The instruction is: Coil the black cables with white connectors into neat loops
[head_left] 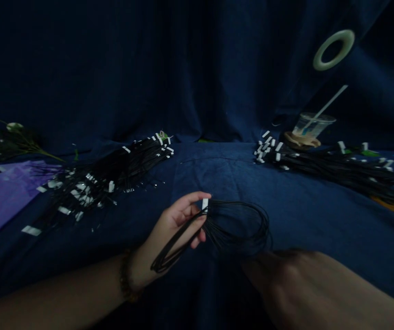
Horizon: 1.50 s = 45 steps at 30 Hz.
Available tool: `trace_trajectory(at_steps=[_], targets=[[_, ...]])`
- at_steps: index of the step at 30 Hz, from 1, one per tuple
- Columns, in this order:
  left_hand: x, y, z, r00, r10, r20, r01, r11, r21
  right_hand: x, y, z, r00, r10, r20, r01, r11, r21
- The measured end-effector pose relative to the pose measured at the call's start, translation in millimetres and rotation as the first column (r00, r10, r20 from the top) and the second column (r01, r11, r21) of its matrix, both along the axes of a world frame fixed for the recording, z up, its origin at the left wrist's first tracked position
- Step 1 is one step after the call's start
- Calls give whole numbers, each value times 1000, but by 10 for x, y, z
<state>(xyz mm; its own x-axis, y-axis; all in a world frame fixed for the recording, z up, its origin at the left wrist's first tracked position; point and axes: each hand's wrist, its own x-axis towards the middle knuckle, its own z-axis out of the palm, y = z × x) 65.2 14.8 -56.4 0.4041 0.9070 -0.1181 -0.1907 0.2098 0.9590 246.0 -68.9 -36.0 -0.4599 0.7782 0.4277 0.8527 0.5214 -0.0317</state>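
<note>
Thin black cables (241, 240), gathered in loops, hang from my left hand (179, 222). Its thumb and fingers are closed on the bundle, near a small white connector or tag (205, 204) at the fingertips. One loop drapes back over the palm towards the wrist, and a larger one spreads out to the right. At the lower right, my right hand (293, 279) is dark and blurred beside the larger loop. Its fingers are hidden, so I cannot see whether it touches the cables.
Black cables with white ends lie in a pile (131, 158) on the left and another pile (334, 167) on the right. Behind the right pile stand a plastic cup (315, 124) with a stick and a pale ring (334, 49). White flowers (14, 127) and purple sheeting (14, 192) lie left.
</note>
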Motion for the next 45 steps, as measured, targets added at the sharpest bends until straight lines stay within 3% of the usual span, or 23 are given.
trace_trajectory(at_steps=[4,8,13,21,25,30,32,34,37,40,45], targets=[[-11,42,-76,994,-84,67,83,996,20,-175,271,115,999,-2,33,14,936,-352],[12,14,-69,996,-27,91,22,999,46,-180,398,184,972,-45,-230,-72,876,-477],[46,-43,-38,992,56,114,-61,997,41,-178,356,92,899,-29,-437,-192,871,-452],[-27,-1,-93,993,-67,96,60,996,68,-196,392,21,799,-14,-601,-277,879,-389],[-28,-10,-100,998,-38,55,33,995,97,-198,408,-19,852,-21,-523,-197,913,-357],[-11,7,-65,996,-68,52,66,996,52,-175,427,27,872,-34,-488,-217,868,-447],[-5,12,-57,997,-55,45,52,997,54,-167,440,28,903,-36,-428,-170,885,-433],[0,14,-61,998,-46,35,44,998,55,-164,447,-2,946,-10,-323,-110,929,-353],[2,21,-96,998,-59,19,57,996,66,-166,443,-71,987,82,-139,-99,988,-117],[-7,32,-165,997,-67,-32,70,992,104,-172,427,-110,990,140,15,-140,987,78],[-33,29,-233,995,-89,-35,93,987,128,-170,410,-74,990,125,57,-130,987,90]])
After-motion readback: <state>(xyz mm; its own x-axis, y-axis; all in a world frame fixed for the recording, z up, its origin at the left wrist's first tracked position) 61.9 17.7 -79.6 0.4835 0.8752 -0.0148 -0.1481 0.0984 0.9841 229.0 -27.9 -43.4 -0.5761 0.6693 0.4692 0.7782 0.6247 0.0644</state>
